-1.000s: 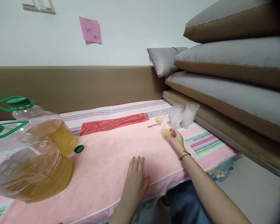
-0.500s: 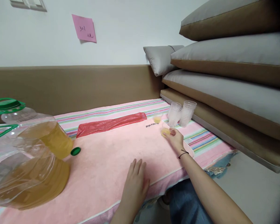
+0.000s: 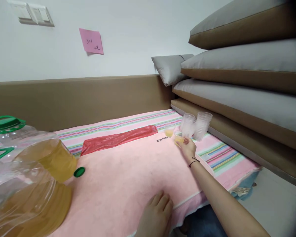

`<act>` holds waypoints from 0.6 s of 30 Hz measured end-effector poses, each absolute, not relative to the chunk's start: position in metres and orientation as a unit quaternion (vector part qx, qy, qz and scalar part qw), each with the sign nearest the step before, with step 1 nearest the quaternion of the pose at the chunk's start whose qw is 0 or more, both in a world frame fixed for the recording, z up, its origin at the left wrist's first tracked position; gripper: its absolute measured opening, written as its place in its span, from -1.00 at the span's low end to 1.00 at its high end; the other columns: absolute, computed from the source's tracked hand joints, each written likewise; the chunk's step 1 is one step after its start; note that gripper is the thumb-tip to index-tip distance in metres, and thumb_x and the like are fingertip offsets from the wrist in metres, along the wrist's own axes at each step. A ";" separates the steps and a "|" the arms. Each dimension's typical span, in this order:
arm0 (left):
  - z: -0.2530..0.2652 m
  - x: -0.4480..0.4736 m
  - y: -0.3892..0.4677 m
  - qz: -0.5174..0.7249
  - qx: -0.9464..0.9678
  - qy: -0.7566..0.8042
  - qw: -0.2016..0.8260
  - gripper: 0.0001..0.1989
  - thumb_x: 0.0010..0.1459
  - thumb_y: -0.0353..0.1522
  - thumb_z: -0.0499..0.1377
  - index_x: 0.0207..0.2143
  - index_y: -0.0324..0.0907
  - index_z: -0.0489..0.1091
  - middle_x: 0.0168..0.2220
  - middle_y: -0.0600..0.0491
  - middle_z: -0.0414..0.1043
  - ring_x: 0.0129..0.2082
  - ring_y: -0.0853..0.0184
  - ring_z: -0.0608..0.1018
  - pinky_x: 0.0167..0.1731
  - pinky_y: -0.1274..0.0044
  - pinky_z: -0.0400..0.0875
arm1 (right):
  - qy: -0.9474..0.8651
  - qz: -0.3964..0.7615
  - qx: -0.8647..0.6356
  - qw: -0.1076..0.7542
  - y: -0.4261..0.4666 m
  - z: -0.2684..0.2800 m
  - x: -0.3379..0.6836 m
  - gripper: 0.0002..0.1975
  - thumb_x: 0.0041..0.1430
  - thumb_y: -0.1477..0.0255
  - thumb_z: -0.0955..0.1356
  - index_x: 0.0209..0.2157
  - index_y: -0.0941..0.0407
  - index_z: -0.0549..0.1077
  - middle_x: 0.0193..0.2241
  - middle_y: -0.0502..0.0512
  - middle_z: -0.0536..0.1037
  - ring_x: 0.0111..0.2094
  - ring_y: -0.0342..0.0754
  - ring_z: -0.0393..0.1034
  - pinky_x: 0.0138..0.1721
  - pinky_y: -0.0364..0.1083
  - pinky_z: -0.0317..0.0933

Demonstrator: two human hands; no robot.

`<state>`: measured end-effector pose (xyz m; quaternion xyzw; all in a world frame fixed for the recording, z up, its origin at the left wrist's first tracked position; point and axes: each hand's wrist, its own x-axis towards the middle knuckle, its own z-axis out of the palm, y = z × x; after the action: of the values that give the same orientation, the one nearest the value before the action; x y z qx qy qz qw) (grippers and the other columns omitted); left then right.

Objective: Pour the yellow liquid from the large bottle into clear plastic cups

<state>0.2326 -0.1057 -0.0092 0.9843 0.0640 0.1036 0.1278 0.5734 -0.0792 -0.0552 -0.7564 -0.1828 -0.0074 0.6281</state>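
My right hand (image 3: pixel 188 148) is closed around a small clear plastic cup (image 3: pixel 179 139) with yellow liquid in its bottom, low over the towel's far right part. Just left of and behind it stands a second cup (image 3: pixel 169 132), also partly filled with yellow liquid. My left hand (image 3: pixel 158 210) rests on the pink towel (image 3: pixel 118 177) near its front edge, fingers loosely bent and holding nothing. Behind my right hand stand two stacks of clear cups, a left stack (image 3: pixel 187 125) and a right stack (image 3: pixel 202 126).
At the left stand two big plastic jugs of yellow liquid, a near jug (image 3: pixel 46 207) and a far jug (image 3: pixel 56 158). A green cap (image 3: pixel 79 171) lies beside them. A red plastic bag (image 3: pixel 118 140) lies along the towel's back edge. Stacked cushions (image 3: pixel 236 85) border the right side.
My right hand has shifted slightly with its cup toward the standing cup and stacks. My left hand has drawn back toward the front edge, fingers more bent. The view has tilted up.
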 end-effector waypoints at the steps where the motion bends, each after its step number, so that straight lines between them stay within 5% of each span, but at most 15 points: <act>1: -0.017 0.234 -0.104 0.128 0.984 0.056 0.107 -0.66 0.18 -0.44 0.14 0.02 -0.16 0.44 0.02 -0.04 0.53 0.07 0.10 0.52 0.04 0.36 0.50 | -0.181 -0.012 -0.756 0.629 -0.077 -0.056 0.574 -0.72 0.28 0.32 0.38 -0.03 0.16 0.44 -0.09 0.11 0.53 -0.15 -0.01 0.49 -0.12 0.07 0.42; 8: -0.046 0.241 -0.101 0.342 0.939 0.035 0.023 -0.80 0.21 -0.37 0.12 -0.14 -0.18 0.46 -0.16 0.06 0.61 -0.16 0.21 0.62 -0.19 0.47 0.57 | -0.170 -0.049 -0.764 0.621 -0.069 -0.059 0.573 -0.74 0.28 0.32 0.38 -0.06 0.16 0.45 -0.11 0.10 0.54 -0.16 -0.02 0.49 -0.13 0.07 0.42; 18: -0.040 0.245 -0.104 0.378 0.925 0.043 0.017 -0.78 0.26 -0.38 0.02 -0.21 -0.17 0.46 -0.21 0.08 0.62 -0.20 0.25 0.63 -0.22 0.49 0.58 | -0.153 -0.067 -0.766 0.621 -0.066 -0.056 0.571 -0.76 0.27 0.32 0.39 -0.11 0.17 0.47 -0.17 0.08 0.56 -0.20 -0.04 0.50 -0.14 0.06 0.42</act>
<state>0.2451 -0.1041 -0.0398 0.9247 0.0425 0.3780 0.0168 0.5710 -0.0655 -0.0556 -0.7655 -0.1530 -0.0666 0.6214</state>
